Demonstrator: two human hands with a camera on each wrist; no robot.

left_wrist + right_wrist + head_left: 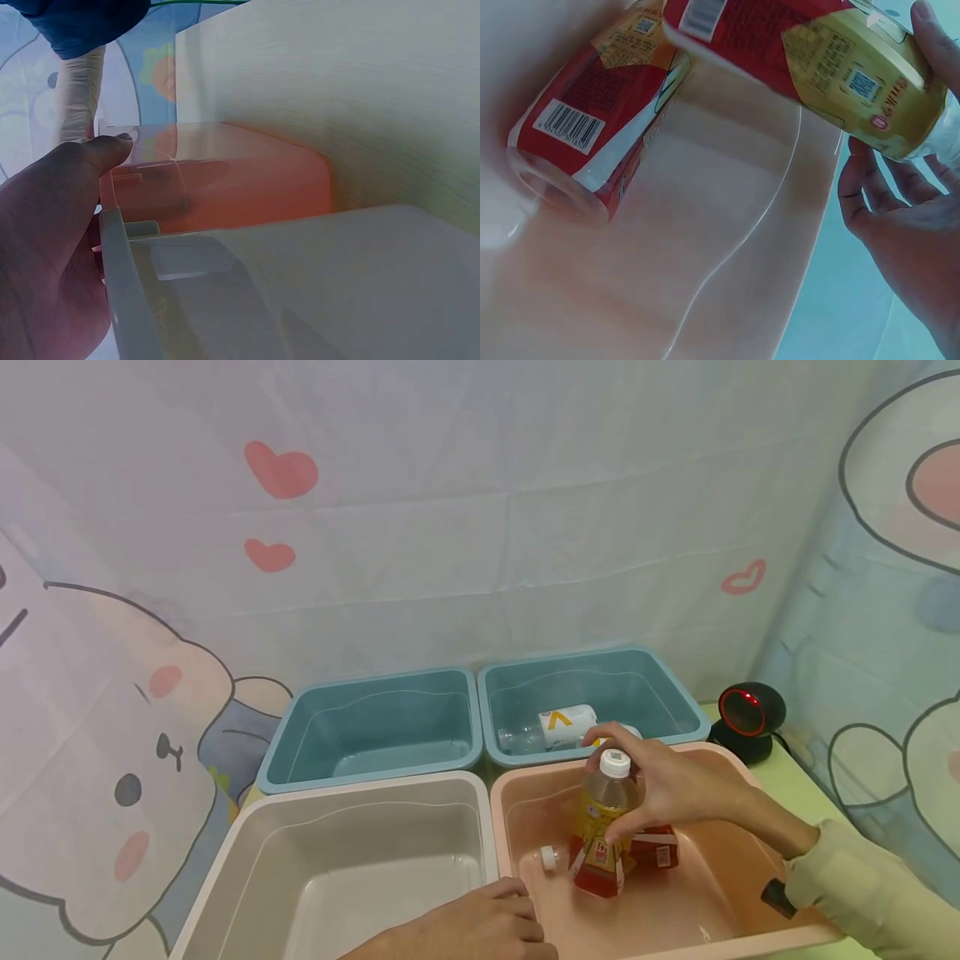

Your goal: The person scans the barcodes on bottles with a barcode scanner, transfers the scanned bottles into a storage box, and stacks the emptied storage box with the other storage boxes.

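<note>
My right hand (pixel 660 789) grips a clear bottle (pixel 603 827) with a white cap and a yellow and red label. It holds the bottle nearly upright inside the pink bin (pixel 750 935) at the front right. In the right wrist view the held bottle (pixel 840 67) is at the top, with my fingers (pixel 900 225) round it. A second red-labelled bottle (pixel 577 127) lies on the bin floor beside it (pixel 656 847). A small white cap (pixel 551 857) shows left of them. My left hand (pixel 480 931) holds the white bin's rim (pixel 112 262) at its corner, thumb (pixel 97 150) up.
Two teal bins stand at the back. The left one (pixel 371 777) shows nothing inside; the right one (pixel 675 693) holds a clear bottle (pixel 551 729) lying down. A white bin (pixel 225 860) is at front left. A black scanner (pixel 746 718) with a red light stands at the right.
</note>
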